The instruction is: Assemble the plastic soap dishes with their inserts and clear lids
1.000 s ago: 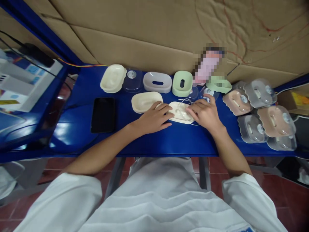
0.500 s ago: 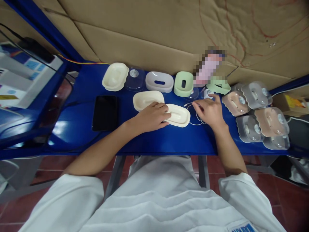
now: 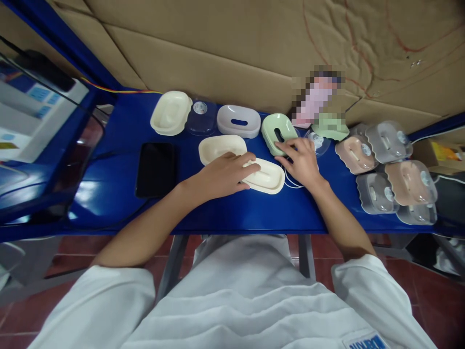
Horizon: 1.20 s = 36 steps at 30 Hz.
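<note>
My left hand (image 3: 229, 173) is closed on the left end of a shallow cream oval tray (image 3: 269, 178), which has a raised bar along its middle. Behind that wrist, a second cream oval dish (image 3: 212, 148) is partly covered by my fingers. My right hand (image 3: 301, 160) pinches the near rim of a pale green oval box (image 3: 271, 138) with a dark slot in its floor. This box is turned and slightly tilted. A white cable (image 3: 291, 183) lies coiled under my right hand, and a clear lid (image 3: 321, 143) with a round label is just beyond it.
Along the back stand a cream box (image 3: 170, 114), a clear lid (image 3: 201, 118) and a lilac slotted box (image 3: 250, 125). A black phone (image 3: 156, 169) lies left. Several lidded boxes (image 3: 409, 182) are stacked at right. Cardboard (image 3: 218, 58) lines the back.
My right hand has moved left from above the cable onto the green box, which has shifted toward me and turned. My left hand stays on the cream tray, which has barely moved.
</note>
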Tool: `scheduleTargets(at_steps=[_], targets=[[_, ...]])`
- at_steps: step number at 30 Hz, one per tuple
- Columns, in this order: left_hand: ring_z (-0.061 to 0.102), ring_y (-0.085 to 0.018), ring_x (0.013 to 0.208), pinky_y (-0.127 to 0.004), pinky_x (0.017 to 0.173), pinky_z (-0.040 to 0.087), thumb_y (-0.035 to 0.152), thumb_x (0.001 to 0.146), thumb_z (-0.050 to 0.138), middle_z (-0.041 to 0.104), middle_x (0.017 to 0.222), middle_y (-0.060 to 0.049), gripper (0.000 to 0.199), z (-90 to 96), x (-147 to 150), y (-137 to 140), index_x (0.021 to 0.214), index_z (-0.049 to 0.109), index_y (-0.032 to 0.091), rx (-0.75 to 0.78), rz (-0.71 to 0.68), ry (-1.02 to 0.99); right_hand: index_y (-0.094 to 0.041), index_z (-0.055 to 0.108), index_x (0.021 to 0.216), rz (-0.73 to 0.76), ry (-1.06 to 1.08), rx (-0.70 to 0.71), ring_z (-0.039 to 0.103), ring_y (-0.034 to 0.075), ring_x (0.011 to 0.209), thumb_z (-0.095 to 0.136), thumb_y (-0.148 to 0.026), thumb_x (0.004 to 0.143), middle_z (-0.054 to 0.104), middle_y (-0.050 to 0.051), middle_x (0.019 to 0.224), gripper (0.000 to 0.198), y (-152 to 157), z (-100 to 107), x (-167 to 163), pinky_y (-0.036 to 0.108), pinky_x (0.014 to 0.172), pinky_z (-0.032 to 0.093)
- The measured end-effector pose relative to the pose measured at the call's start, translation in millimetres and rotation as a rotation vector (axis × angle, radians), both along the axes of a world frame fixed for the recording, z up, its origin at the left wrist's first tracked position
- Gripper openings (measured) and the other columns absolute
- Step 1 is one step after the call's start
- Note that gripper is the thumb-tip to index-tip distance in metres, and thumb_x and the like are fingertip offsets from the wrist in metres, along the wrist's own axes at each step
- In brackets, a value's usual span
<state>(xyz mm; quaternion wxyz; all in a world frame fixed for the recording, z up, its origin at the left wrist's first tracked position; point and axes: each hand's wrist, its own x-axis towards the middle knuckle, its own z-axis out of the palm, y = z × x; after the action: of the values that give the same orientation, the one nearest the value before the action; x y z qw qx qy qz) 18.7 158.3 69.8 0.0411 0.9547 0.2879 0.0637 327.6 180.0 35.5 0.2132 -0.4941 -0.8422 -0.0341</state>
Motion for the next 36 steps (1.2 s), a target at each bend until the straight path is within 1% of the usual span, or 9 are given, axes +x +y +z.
scheduleTargets(at_steps=[5,9,11,14,17,20,25,29,36], targets=[[0.059,-0.043,0.144,-0.057,0.117,0.050,0.023,0.095,0.082,0.046,0.169,-0.019,0.065,8.3,-1.0,-1.8,0.154,0.056,0.026,0.135,-0.013,-0.086,-0.028,0.075,0.138,0.121,0.134,-0.063,0.068,0.032,0.124,0.062,-0.047,0.108,0.075,0.011,0.132,0.039,-24.2,25.9,4.3,0.054,0.113,0.049],[0.044,-0.042,0.159,-0.063,0.130,0.037,0.018,0.093,0.082,0.038,0.177,-0.018,0.078,6.0,0.9,-3.2,0.162,0.048,0.031,0.151,-0.061,-0.164,-0.027,0.076,0.123,0.325,0.103,-0.226,0.071,0.027,0.113,0.065,-0.038,0.103,0.078,0.007,0.117,0.025,-42.4,41.5,-0.9,0.053,0.119,0.043],[0.049,-0.040,0.155,-0.060,0.130,0.037,0.019,0.095,0.080,0.051,0.168,-0.019,0.067,0.4,3.8,-2.3,0.157,0.055,0.026,0.114,-0.079,-0.153,-0.026,0.074,0.121,0.386,0.052,-0.277,0.070,0.026,0.110,0.068,-0.040,0.101,0.077,0.007,0.114,0.025,-47.3,41.9,-6.5,0.051,0.117,0.043],[0.065,-0.036,0.137,-0.052,0.120,0.048,0.024,0.103,0.072,0.069,0.143,-0.017,0.040,-8.8,7.4,1.3,0.142,0.065,0.019,0.079,-0.115,-0.091,-0.023,0.072,0.132,0.379,-0.066,-0.205,0.066,0.029,0.110,0.071,-0.047,0.103,0.074,0.010,0.115,0.038,-51.4,35.3,-16.7,0.051,0.112,0.043],[0.068,-0.034,0.129,-0.048,0.113,0.053,0.026,0.105,0.067,0.070,0.138,-0.018,0.030,-14.2,7.4,5.3,0.134,0.068,0.015,0.061,-0.115,-0.093,-0.021,0.069,0.142,0.365,-0.187,-0.137,0.065,0.031,0.113,0.062,-0.046,0.109,0.074,0.012,0.116,0.042,-56.0,26.0,-27.4,0.051,0.110,0.042],[0.067,-0.034,0.131,-0.047,0.113,0.054,0.021,0.103,0.066,0.068,0.141,-0.019,0.028,-15.9,4.5,8.7,0.130,0.069,0.014,0.036,-0.091,-0.125,-0.018,0.063,0.152,0.337,-0.247,-0.118,0.062,0.034,0.127,0.054,-0.045,0.113,0.072,0.017,0.135,0.048,-60.1,18.0,-36.3,0.056,0.117,0.038],[0.066,-0.034,0.131,-0.047,0.113,0.054,0.023,0.100,0.071,0.067,0.142,-0.019,0.031,-14.2,-1.0,11.5,0.130,0.069,0.013,0.005,-0.071,-0.110,-0.021,0.060,0.157,0.391,-0.067,-0.161,0.055,0.034,0.148,0.037,-0.056,0.116,0.058,0.018,0.162,0.058,-47.2,10.1,-27.8,0.057,0.122,0.042],[0.066,-0.033,0.124,-0.046,0.107,0.055,0.029,0.100,0.073,0.070,0.130,-0.016,0.022,-6.4,-0.4,7.0,0.118,0.073,0.015,0.026,-0.083,-0.052,-0.023,0.060,0.156,0.146,0.138,-0.142,0.055,0.031,0.151,0.029,-0.052,0.118,0.060,0.015,0.161,0.057,-20.1,3.9,-2.5,0.054,0.124,0.046],[0.067,-0.033,0.115,-0.045,0.099,0.053,0.041,0.101,0.078,0.072,0.121,-0.014,0.029,2.6,6.9,-4.1,0.114,0.075,0.016,0.099,-0.120,0.049,-0.017,0.064,0.151,-0.181,0.088,-0.104,0.062,0.039,0.137,0.053,-0.058,0.108,0.067,0.020,0.145,0.060,5.3,-11.2,12.6,0.061,0.120,0.048]])
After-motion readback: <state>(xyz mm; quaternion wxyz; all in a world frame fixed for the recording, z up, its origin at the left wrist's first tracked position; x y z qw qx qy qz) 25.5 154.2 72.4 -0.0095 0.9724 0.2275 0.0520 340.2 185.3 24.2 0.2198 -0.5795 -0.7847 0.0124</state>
